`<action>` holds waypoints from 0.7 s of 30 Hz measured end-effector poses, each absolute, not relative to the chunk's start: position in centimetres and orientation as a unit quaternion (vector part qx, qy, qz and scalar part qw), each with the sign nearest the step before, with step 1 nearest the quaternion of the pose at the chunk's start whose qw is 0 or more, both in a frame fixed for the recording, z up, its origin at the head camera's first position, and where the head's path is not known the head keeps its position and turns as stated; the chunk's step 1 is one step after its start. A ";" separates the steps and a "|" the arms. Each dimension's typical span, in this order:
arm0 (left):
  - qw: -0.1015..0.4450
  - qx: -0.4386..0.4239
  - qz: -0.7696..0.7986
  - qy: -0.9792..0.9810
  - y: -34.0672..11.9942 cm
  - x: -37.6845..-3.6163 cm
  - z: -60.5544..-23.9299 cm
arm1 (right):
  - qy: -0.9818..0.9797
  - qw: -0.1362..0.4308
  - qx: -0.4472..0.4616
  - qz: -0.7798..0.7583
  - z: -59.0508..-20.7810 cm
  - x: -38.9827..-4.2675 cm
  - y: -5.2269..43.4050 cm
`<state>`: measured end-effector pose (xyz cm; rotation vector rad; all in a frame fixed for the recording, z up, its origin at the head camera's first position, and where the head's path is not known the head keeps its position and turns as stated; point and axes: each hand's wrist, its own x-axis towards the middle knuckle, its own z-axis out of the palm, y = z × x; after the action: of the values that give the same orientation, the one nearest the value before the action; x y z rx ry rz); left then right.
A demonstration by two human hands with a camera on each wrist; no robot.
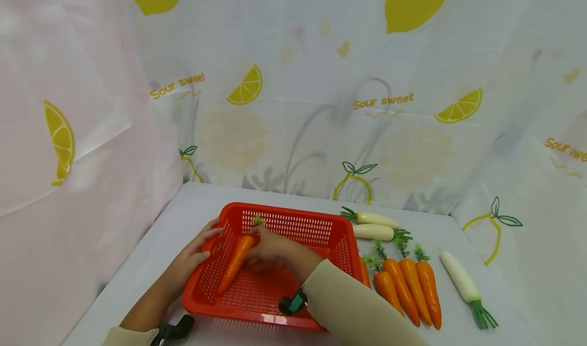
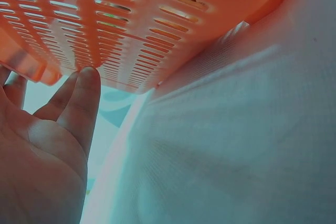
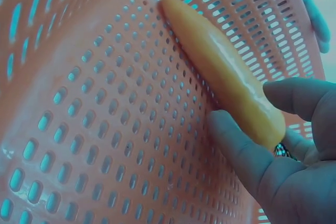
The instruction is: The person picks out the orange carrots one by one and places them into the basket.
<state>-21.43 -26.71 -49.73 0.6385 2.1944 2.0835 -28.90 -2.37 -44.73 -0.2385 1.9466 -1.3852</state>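
A red plastic basket (image 1: 263, 297) with slotted walls stands on the white table. Inside, along its left wall, lies an orange carrot (image 1: 235, 265), thick end toward the back and tip toward the front. My right hand (image 1: 271, 246) reaches into the basket and holds the carrot by its thick end, thumb and fingers on either side, as the right wrist view shows. A bit of green top (image 1: 258, 220) shows behind that hand. My left hand (image 1: 187, 262) is at the basket's left rim; in the left wrist view its extended fingers (image 2: 86, 90) touch the outer wall.
Right of the basket lie several carrots (image 1: 412, 287) with green tops, one partly hidden by the basket. Two white radishes (image 1: 373, 231) lie behind them, and another radish (image 1: 460, 277) lies farther right. Lemon-printed cloth (image 1: 293, 147) stands behind and at both sides.
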 end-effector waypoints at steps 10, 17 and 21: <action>0.028 0.205 0.670 0.713 -26.8 -21.4 -49.8 | 0.761 0.358 -0.127 -0.526 -44.5 -28.7 -2.2; 0.026 0.207 0.671 0.711 -26.6 -21.4 -49.5 | 0.769 0.357 -0.136 -0.513 -44.0 -28.6 -2.0; 0.026 0.200 0.669 0.715 -26.5 -21.3 -49.3 | 0.790 0.343 -0.136 -0.490 -43.1 -28.5 -1.7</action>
<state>-21.26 -26.49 -49.30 0.6190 2.2090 2.0684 -28.47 -1.65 -43.13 -0.3524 2.0520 -1.2732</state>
